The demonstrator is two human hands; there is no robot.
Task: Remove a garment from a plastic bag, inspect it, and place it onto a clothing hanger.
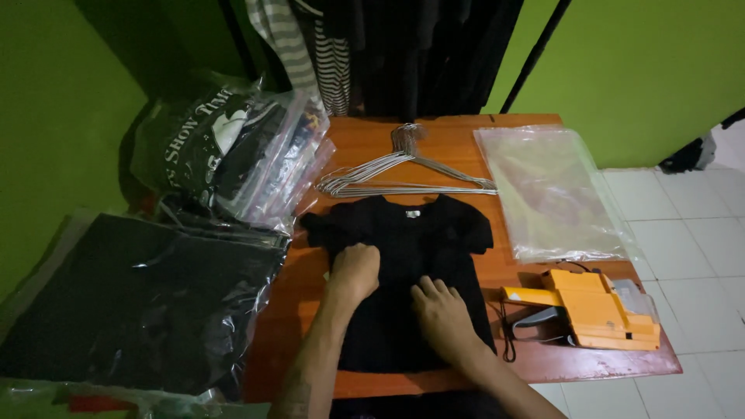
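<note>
1. Small clothing shop/packing room, prob. back area.
2. Top centre: garments (403, 54) hanging on rack.
3. Upper left: shirts in plastic bags (233, 147).
4. Wire hangers (403, 171), orange price-label gun (582, 306) on wood table (357, 140).

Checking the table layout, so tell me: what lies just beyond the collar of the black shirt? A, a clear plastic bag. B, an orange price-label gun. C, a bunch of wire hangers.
C: the wire hangers lie just past the collar of the black shirt.

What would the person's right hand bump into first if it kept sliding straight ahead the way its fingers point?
The right hand points up the black t-shirt toward its collar. Beyond the shirt, it would probably meet the bundle of wire hangers first, though depth is hard to judge.
</note>
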